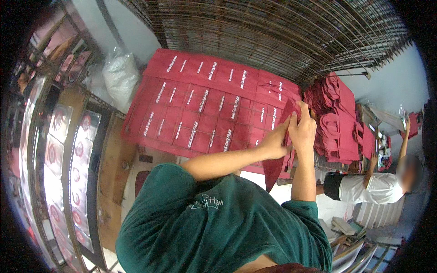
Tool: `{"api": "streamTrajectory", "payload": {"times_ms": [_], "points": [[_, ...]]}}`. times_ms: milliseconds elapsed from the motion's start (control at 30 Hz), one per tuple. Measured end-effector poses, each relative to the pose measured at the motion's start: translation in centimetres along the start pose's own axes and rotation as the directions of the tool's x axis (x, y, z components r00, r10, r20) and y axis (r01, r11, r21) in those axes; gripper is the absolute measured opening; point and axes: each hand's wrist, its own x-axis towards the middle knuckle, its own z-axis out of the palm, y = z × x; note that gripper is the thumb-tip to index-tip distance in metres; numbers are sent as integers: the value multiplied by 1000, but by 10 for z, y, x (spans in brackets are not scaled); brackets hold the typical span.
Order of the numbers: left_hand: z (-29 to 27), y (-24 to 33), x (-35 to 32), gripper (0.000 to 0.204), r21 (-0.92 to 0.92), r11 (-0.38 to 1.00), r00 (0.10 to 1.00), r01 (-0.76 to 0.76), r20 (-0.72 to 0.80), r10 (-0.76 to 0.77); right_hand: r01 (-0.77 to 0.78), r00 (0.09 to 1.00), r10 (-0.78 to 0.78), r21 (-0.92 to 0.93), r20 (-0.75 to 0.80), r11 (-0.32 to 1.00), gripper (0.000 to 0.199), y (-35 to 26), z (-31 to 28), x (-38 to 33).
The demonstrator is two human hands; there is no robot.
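Looming beyond the fingers (pixel 301 109), a wire rack (pixel 273 34) backs printed red panels (pixel 182 111) spread left of them; red bags (pixel 337 127) pile rightward. A red cloth piece (pixel 274 170) hangs below the fingers, pinched by left hand (pixel 275 142) and right hand (pixel 303 128).

Red cloths (pixel 214 86): white lettering in rows from the spread's far edge to its near edge; larger lines alternate with smaller ones, the small lines too fine to read. Toward the far right corner, some lettering broken by folds.
Green shirt (pixel 227 223): white letters beside a white outlined motif, chest.
Clear sheets (pixel 54 154), left: round reddish emblems, too blurred to read.
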Motion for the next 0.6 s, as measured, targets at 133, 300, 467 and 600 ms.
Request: {"api": "streamTrajectory", "payload": {"times_ms": [133,300,467,600], "points": [[-35,-20,-8,62,-84,992,954,-99,-293,70,13,999,0,362,-34,932,46,-19,7,-6],[-105,-18,-36,38,-217,971,866,-103,-500,-20,-220,948,303,475,-103,852,66,97,73,-91],[-171,-43,-97,42,-442,896,766,-34,-588,-261,-861,393,19,375,919,-344,73,15,95,-153],[-208,-73,-130,44,-483,876,685,0,-638,-352,-838,521,309,546,796,5,60,-28,119,-117]]}}
